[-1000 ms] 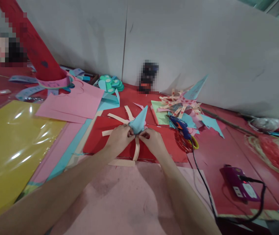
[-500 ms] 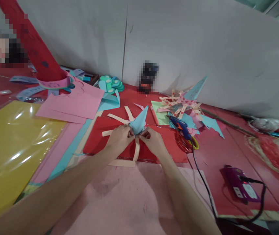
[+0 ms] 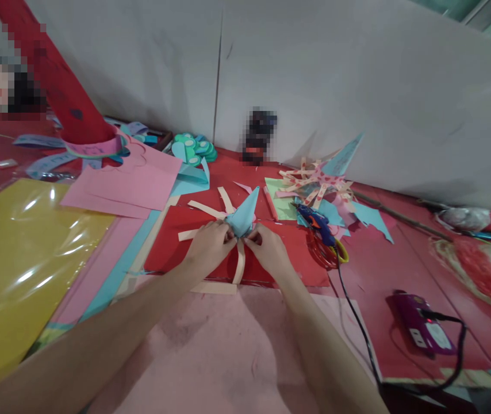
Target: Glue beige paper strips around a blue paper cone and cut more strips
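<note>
A light blue paper cone points up and to the right, with several cream paper strips spreading out from its base. It sits over a red sheet. At the left of the base, my left hand pinches the lower edge of the cone between thumb and fingers. My right hand pinches the same edge from the right side. The fingertips cover part of the base, so the join of cone and strips is hidden there. One loose cream strip lies just in front of the red sheet.
A glue gun lies to the right, its cable running to a purple power box. Behind it stands a similar paper cone piece. Yellow wrapped sheets, pink paper and a red tube are at the left.
Both hands keep their hold at the cone's base, with hardly any movement. The whole view has shifted very slightly.
</note>
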The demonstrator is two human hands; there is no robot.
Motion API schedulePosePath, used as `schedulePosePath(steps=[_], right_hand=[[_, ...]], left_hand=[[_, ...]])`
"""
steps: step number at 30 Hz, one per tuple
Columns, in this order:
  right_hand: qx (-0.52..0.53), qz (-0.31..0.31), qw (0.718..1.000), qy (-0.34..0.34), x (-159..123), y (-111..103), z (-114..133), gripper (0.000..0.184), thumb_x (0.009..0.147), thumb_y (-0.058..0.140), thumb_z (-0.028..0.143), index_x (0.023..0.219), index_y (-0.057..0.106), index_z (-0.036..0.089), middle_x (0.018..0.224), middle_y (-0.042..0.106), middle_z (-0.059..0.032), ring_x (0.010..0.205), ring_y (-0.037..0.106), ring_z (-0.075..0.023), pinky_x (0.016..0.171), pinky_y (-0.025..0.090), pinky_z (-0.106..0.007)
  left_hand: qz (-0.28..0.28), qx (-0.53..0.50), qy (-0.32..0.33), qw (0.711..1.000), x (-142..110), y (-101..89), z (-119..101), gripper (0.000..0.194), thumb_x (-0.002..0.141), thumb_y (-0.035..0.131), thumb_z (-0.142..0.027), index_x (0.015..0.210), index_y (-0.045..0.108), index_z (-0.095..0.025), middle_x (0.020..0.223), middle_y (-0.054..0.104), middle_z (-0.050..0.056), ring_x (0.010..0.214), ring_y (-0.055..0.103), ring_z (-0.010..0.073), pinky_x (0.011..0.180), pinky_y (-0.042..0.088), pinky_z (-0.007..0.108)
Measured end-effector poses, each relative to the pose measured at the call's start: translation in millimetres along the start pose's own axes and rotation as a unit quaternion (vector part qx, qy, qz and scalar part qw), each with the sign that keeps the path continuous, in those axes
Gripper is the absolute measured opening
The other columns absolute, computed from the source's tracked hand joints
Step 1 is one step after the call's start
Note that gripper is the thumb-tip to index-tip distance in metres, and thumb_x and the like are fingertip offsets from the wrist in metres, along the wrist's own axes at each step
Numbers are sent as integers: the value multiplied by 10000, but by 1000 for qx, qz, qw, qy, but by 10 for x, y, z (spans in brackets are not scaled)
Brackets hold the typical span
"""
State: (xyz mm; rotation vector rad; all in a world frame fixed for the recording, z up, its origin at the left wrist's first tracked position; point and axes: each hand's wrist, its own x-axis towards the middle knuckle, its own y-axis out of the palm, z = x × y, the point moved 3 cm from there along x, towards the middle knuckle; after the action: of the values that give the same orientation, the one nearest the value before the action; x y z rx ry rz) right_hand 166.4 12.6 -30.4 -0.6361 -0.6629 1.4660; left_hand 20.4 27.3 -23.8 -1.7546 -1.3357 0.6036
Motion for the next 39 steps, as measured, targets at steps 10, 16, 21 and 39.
schedulePosePath(steps=[10, 16, 21, 39], right_hand=[[-2, 1, 1000, 0, -4, -3, 17, 106, 741, 560, 202, 658, 495, 204, 704, 587, 27, 653, 510, -122, 550, 307, -221], [-9, 0, 1000, 0, 1, 0, 14, 113, 739, 560, 200, 654, 486, 203, 699, 585, 26, 646, 506, -121, 544, 303, -218], [-10, 1, 1000, 3, 4, 3, 10, 115, 738, 564, 206, 656, 484, 202, 694, 583, 34, 641, 503, -113, 540, 301, -212], [2, -2, 1000, 9, 3, 0, -3, 112, 754, 570, 233, 675, 499, 198, 685, 582, 35, 647, 516, -113, 552, 309, -212]], left_hand=[[3, 42, -9, 999, -10, 30, -37, 98, 762, 563, -275, 773, 564, -178, 847, 606, 64, 811, 548, 231, 686, 402, 348], [14, 45, -14, 999, -14, 17, -48, 78, 768, 542, -258, 763, 539, -180, 873, 601, 56, 822, 546, 228, 680, 396, 343], [16, 44, -18, 999, -7, 17, -47, 61, 768, 531, -240, 766, 535, -179, 887, 598, 59, 835, 541, 228, 693, 393, 347], [30, -14, -12, 999, 27, 22, 28, 53, 755, 516, -186, 768, 566, -174, 781, 590, 24, 723, 539, 163, 646, 380, 295]])
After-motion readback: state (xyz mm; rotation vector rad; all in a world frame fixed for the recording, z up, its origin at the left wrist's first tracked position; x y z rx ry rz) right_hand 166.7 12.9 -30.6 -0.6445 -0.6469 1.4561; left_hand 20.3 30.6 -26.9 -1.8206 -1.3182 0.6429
